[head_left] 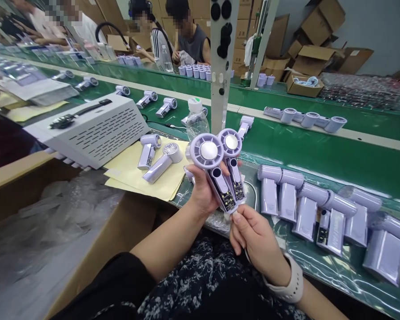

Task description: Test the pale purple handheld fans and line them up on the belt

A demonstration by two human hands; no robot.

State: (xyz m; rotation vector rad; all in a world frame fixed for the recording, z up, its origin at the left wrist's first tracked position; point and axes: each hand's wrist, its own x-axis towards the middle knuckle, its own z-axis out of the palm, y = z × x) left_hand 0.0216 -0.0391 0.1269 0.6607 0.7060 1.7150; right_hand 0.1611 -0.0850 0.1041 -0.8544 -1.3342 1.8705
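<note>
Two lilac handheld fans are in my left hand (203, 192), side by side with heads up. The nearer handheld fan (208, 151) and the farther handheld fan (231, 142) both show bare circuit boards in their handles. At the bottom of the handles, my right hand (253, 235) pinches a small white cable plug (234, 214) against the nearer fan's end. Whether the plug is fully seated I cannot tell. Part of the white cable (254, 191) loops behind the fans. On yellow paper (166, 189) to the left lie two more fans (163, 163).
Several lilac fans (308, 213) lie in a row at right. A grey vented metal box (103, 129) and a plastic bottle (196, 118) stand beyond my hands. More fans (166, 106) sit along the green conveyor. A carton with plastic bags (70, 222) is at lower left. People work opposite.
</note>
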